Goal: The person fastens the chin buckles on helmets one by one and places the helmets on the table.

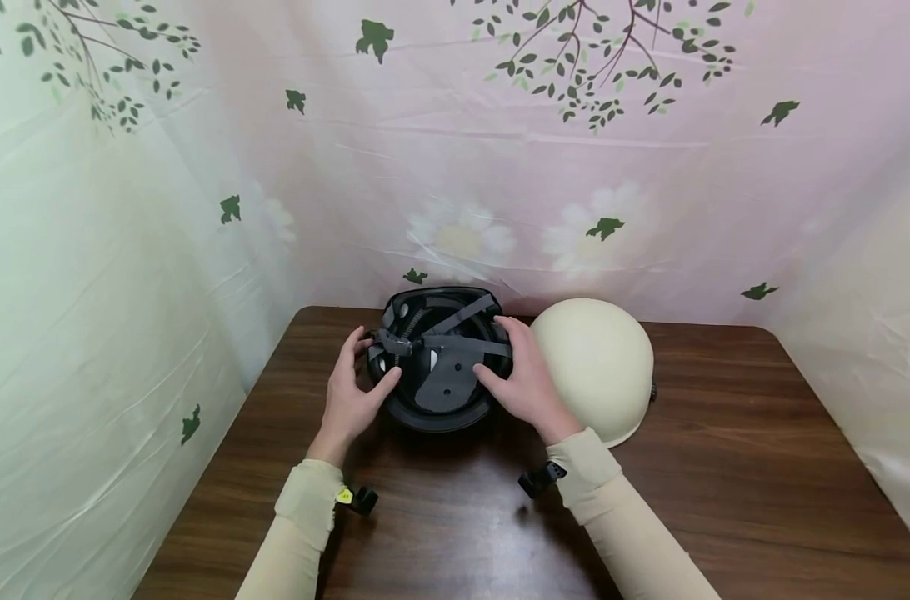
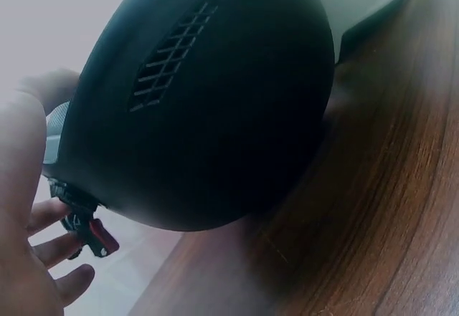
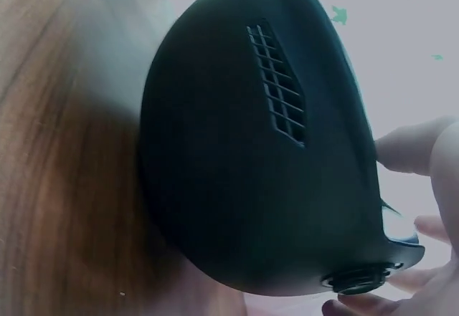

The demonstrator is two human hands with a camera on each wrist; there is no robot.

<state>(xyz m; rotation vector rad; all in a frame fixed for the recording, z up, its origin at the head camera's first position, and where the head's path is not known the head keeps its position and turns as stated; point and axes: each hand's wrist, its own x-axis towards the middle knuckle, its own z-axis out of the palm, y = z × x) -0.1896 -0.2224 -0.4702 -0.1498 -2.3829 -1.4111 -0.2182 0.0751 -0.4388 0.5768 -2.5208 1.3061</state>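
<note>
A black helmet lies upside down on the table, its hollow side up, showing dark padding and grey straps. My left hand grips its left edge, thumb over the rim and the other fingers outside. At the opposite edge, my right hand holds the rim in the same way. In the left wrist view, a black and red clip hangs by my fingers under the helmet's edge. The right wrist view shows a vent grille in the shell and a round black fitting near my fingertips.
A cream helmet rests dome up on the wooden table, just right of the black one and close to my right wrist. Behind the table's far edge hangs a printed cloth. More cloth hangs at both sides.
</note>
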